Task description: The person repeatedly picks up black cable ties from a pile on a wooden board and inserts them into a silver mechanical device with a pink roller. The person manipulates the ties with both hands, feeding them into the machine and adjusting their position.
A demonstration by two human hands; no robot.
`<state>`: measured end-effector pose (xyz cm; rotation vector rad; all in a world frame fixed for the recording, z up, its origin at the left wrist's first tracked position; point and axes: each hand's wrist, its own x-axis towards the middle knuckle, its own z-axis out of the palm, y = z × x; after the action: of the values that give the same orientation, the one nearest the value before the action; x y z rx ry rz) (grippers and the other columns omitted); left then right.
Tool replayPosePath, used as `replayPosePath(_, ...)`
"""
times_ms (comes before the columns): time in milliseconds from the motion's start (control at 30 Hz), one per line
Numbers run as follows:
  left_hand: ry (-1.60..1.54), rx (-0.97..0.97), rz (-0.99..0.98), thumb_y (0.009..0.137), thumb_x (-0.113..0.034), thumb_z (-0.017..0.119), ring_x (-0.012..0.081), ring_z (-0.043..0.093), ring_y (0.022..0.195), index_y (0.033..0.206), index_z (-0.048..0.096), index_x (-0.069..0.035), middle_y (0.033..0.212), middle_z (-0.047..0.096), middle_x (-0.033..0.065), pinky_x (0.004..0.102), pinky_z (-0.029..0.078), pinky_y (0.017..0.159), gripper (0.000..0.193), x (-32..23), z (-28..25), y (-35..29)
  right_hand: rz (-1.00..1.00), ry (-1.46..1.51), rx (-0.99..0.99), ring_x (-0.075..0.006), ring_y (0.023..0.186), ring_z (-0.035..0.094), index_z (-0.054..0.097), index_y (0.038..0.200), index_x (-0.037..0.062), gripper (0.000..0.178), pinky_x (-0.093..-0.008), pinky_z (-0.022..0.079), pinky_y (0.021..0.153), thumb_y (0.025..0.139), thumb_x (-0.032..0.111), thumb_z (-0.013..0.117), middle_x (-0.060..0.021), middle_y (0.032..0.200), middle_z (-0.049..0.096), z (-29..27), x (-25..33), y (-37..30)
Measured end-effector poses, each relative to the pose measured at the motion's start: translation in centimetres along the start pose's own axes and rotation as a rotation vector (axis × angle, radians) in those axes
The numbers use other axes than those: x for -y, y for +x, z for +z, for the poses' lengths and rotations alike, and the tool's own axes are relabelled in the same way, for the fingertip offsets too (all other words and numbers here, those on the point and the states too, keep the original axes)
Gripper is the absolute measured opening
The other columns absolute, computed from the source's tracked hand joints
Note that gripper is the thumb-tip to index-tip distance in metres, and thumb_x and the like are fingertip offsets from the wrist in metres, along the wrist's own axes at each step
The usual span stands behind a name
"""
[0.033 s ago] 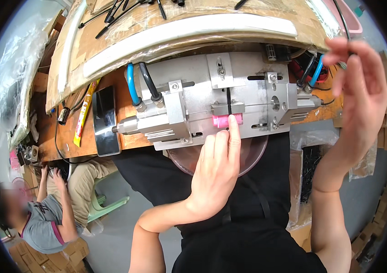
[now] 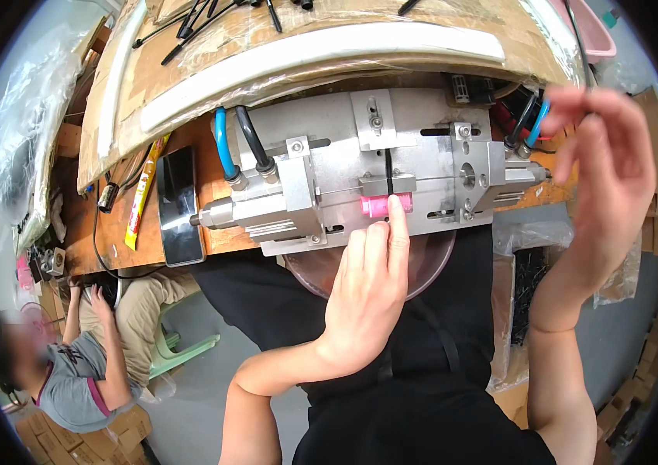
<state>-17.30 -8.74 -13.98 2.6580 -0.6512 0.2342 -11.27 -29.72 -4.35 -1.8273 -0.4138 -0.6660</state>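
My left hand (image 2: 367,291) reaches over the front of a metal fixture (image 2: 437,198). Its index finger is stretched out, the tip pressing on a short pink cylinder (image 2: 375,205); the other fingers are bent and the thumb is hidden. Just behind the cylinder, a thin black rod (image 2: 389,167) lies front to back across a small metal block (image 2: 375,186) at the fixture's middle. My right hand (image 2: 608,155), blurred, is raised off the fixture's right end. Its fingers are curved and apart, with nothing visible between them.
Blue hoses (image 2: 226,143) and dark ones join the fixture. Left of it lie a black phone (image 2: 180,205) and a yellow strip (image 2: 140,194). Behind runs a cardboard-covered shelf (image 2: 267,62) with black rods. A bowl (image 2: 429,267) sits beneath the front edge. Another person (image 2: 85,372) sits at lower left.
My right hand has shifted slightly left and down, toward the fixture's right end. My left hand, the pink cylinder and the black rod look the same.
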Motion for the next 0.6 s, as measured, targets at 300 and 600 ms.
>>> replayPosePath(300,-0.236,-0.118,-0.096,0.071,0.013,0.071,0.0288,0.051,0.094,0.145,0.043,0.002,0.11,0.052,0.0136,0.0369,0.046,0.082,0.079,-0.1,-2.6,-1.5,-0.008,-0.283,0.353,-0.0217,0.061,0.061,0.054,0.133,-0.0072,0.065,-0.0337,0.05,0.056,0.071,-0.009,0.073,-0.0135,0.084,0.065,6.2,-2.2,-13.0)
replayPosePath(600,-0.241,-0.163,-0.074,0.072,0.011,0.072,0.0263,0.051,0.091,0.143,0.046,0.001,0.106,0.053,0.0124,0.0336,0.046,0.08,0.077,1.3,-3.6,-1.7,-0.029,-0.284,0.397,-0.021,0.062,0.061,0.052,0.137,-0.002,0.066,-0.0343,0.049,0.057,0.075,-0.001,0.075,-0.0087,0.072,0.059,8.1,-3.3,-12.0)
